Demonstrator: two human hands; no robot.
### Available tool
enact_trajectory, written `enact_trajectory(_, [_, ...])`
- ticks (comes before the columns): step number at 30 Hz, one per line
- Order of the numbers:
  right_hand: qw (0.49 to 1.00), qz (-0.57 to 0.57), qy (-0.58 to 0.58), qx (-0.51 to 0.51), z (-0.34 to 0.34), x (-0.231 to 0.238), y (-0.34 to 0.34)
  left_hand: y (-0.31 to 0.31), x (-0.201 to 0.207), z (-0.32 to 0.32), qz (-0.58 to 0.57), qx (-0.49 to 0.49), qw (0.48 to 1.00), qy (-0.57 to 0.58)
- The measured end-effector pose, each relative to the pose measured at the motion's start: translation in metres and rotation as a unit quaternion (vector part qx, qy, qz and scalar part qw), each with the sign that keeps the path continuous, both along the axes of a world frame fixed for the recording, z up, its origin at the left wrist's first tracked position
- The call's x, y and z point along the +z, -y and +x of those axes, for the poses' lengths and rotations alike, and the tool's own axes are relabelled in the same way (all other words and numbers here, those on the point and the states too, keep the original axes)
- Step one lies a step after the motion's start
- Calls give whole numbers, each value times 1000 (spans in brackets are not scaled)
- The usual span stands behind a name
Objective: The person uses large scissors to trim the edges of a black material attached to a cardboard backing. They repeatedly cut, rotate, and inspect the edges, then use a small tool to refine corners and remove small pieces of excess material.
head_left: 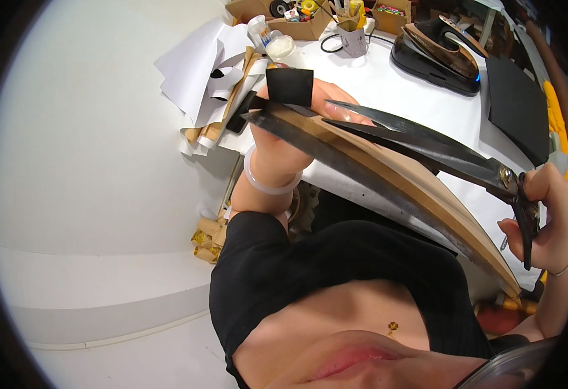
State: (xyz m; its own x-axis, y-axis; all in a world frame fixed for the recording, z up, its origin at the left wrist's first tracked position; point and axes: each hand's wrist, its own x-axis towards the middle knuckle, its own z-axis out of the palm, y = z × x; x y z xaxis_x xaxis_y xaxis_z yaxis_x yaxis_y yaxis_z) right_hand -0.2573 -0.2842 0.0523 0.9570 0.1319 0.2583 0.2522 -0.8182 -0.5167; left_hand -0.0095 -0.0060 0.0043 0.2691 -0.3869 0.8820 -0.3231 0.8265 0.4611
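1. The long, narrow tan piece (387,172) with a dark lower edge runs aslant in front of the person's chest, from the left hand down toward the lower right; a black square (289,87) stands at its far end
2. The left hand (272,144) grasps that far end, its fingers partly behind the black square
3. The right hand (553,220) has its fingers curled round the handles of the large dark scissors (452,149), whose blades are parted above the tan piece, tips close to the left fingers
4. As for progress, the work seems to be midway: material is held up and scissors are at the ready, yet no loose offcut can be made out, so how much is cut and how much is left cannot be judged
5. Hidden or unclear: whether any material lies between the blades, how the black square joins the tan piece, and the left grip behind it
6. Farther out, on the white table (374,81), are an iron on its stand (436,55), a black sheet (517,107) and a tool cup (353,42); a cardboard box (310,27) is cut off at the top
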Motion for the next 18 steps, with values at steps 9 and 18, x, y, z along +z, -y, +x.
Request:
enact_trajectory(9, [998,41,-55,-4,4,0,-3,-3,5,4,52,-9,998,33])
enact_trajectory(18, [997,38,-71,4,8,3,-6,1,4,0,56,-10,998,11])
